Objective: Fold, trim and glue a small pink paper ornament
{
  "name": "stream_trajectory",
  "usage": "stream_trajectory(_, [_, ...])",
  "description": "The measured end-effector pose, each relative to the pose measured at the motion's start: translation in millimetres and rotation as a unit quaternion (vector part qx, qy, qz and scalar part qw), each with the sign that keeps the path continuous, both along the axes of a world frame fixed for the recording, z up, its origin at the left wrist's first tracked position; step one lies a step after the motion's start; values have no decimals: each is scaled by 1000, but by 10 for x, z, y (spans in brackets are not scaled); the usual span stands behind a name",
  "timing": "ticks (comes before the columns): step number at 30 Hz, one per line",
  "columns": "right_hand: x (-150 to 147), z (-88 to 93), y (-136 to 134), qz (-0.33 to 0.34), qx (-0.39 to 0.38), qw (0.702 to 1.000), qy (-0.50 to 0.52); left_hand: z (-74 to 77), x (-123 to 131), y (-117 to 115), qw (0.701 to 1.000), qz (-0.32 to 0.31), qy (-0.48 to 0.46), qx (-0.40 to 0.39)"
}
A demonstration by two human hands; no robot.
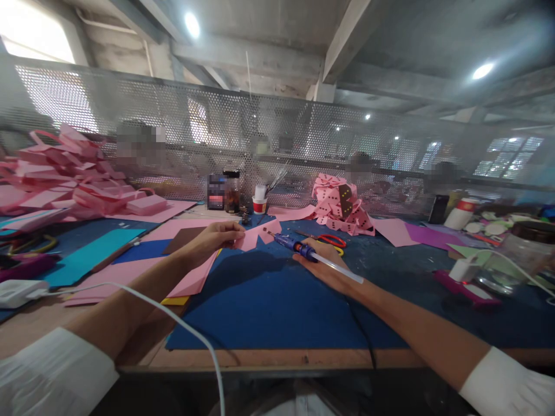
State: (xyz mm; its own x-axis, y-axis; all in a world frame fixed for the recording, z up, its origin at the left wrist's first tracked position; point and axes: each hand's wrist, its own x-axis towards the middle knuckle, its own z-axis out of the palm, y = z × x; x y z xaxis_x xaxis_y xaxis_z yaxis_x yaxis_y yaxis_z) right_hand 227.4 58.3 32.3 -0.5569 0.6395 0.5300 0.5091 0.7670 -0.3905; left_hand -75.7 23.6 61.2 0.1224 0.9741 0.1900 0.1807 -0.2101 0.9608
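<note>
My left hand [223, 236] pinches the left end of a small pink paper piece [248, 240], holding it above the blue mat [269, 312]. The paper is folded or notched near its middle, and its right part reaches toward the tool's tip. In my right hand [319, 263] is a blue hot glue gun [293, 245], with a clear glue stick [338, 268] sticking out of its rear. The nozzle points left at the paper; whether it touches, I cannot tell. Red-handled scissors [332, 240] lie just behind my right hand. A dark cord hangs over the table's front edge.
A large heap of pink paper pieces [69, 179] rises at the left. Dotted pink paper shapes [340, 208] are piled at the back. A white cable [173, 318] crosses near my left forearm. A clear jar [526, 254] and purple device [468, 289] stand right. A perforated screen [281, 127] closes the back.
</note>
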Motion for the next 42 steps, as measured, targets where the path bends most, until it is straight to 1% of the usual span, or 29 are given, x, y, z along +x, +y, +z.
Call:
stream_trajectory(6, [-4, 15, -10, 4, -7, 1000, -2, -5, -15, 6, 1000, -7, 2, -2])
stream_trajectory(12, [-7, -15, 6, 10, -4, 1000, 0, -20, -29, 20, 1000, -12, 1, -1])
stream_trajectory(15, [-7, -26, 14, 8, -4, 1000, -2, -18, -23, 19, 1000, -5, 0, -4])
stream_trajectory(23, [-13, -4, 0, 1, 0, 1000, -9, -23, -33, 8, 1000, -10, 2, -5])
stream_trajectory(28, [-7, 2, -17, 14, 0, 1000, 7, -37, -42, 28, 1000, -12, 7, -3])
stream_trajectory(34, [-4, -3, 1, 12, 16, 1000, 13, -71, -63, 76, 1000, -10, 19, -12])
stream_trajectory(42, [-13, 3, -9, 12, -3, 1000, 7, -99, -89, 104, 999, -19, 31, -9])
